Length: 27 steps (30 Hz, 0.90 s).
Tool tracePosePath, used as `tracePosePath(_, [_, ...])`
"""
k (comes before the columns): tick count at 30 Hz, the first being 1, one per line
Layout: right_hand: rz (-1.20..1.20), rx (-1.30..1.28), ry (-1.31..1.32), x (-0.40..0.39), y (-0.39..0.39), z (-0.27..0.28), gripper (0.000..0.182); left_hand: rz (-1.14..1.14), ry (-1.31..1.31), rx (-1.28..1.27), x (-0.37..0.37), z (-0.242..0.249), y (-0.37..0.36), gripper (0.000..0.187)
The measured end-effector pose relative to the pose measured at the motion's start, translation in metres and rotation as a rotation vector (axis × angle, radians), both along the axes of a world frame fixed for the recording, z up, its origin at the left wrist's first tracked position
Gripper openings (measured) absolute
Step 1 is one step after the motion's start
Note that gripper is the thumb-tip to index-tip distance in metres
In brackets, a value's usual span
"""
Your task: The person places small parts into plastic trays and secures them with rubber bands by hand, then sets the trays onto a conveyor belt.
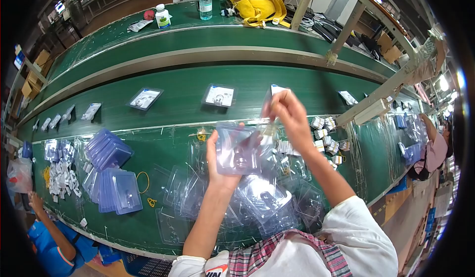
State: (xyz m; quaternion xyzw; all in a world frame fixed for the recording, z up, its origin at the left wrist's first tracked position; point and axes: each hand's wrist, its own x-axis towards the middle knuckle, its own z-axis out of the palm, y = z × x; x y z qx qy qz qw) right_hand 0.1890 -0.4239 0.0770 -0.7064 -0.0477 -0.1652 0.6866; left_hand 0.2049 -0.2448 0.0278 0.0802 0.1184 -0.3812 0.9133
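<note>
My left hand [221,170] is closed round the edge of a clear plastic blister shell [238,151], held above a loose heap of clear shells [264,198]. My right hand [287,109] is raised beside it, fingers pinched; a clear piece hangs at the fingertips, too blurred to name surely. Just behind those fingers a pack with a printed card [278,88] is partly hidden. Another carded pack [218,95] lies on the green conveyor belt [183,86], left of my right hand. Small white folded papers [325,137] are bunched right of my right wrist.
Stacked bluish shells [118,190], white pieces [63,179] and rubber bands [143,182] lie on the left. Further packs [146,99] line the belt. Behind stand bottles [205,2] and a yellow cloth bag [257,2]. A post [368,96] rises at right; co-workers [435,151] sit at both sides.
</note>
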Motion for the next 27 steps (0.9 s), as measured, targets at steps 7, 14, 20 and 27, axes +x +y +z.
tracePosePath(7, [-0.222, -0.366, 0.2, 0.084, -0.132, -0.056, 0.021, 0.063, -0.187, -0.025, 0.003, 0.032, 0.024, 0.063])
tracePosePath(14, [-0.195, -0.493, 0.267, 0.125, -0.158, -0.102, 0.018, 0.063, -0.182, -0.026, 0.003, 0.037, 0.028, 0.066])
tracePosePath(20, [-0.22, -0.624, 0.252, 0.136, -0.149, -0.118, 0.02, 0.053, -0.195, 0.006, 0.004, 0.032, 0.027, 0.066])
tracePosePath(27, [-0.458, -0.899, -0.004, 0.127, -0.123, -0.109, 0.023, 0.037, -0.201, 0.01, 0.005, 0.032, 0.027, 0.068])
